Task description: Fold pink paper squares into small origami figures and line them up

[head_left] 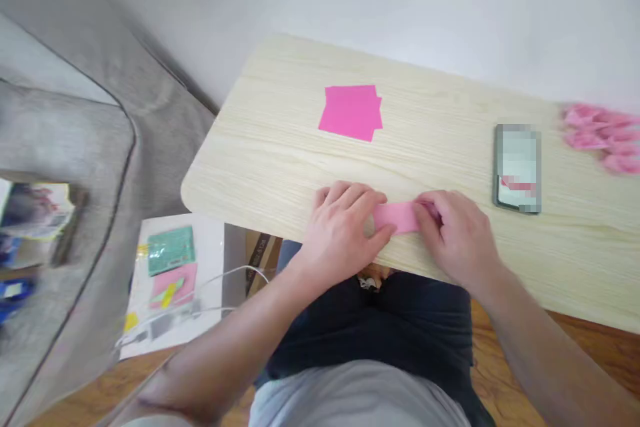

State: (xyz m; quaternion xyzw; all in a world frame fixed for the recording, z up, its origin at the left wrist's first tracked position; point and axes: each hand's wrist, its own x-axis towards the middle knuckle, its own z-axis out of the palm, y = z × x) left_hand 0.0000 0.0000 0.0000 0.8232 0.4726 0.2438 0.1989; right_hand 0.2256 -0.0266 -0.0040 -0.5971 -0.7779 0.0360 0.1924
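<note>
A light pink strip of folded paper (399, 217) lies near the table's front edge, between my two hands. My left hand (345, 223) pinches its left end between thumb and forefinger, with the other fingers resting on the tabletop. At the right end, my right hand (453, 230) grips the paper between thumb and curled fingers. Parts of both ends are hidden under the fingers. Beyond my hands, a few bright pink square sheets (350, 112) lie in an uneven stack.
A phone (518, 170), its screen blurred, lies right of my hands on the pale wooden table (280, 120). Several pink folded paper pieces (603, 133) sit at the far right. Left and below are a white box (205, 233) with a green packet (171, 250), and a grey sofa (75, 120).
</note>
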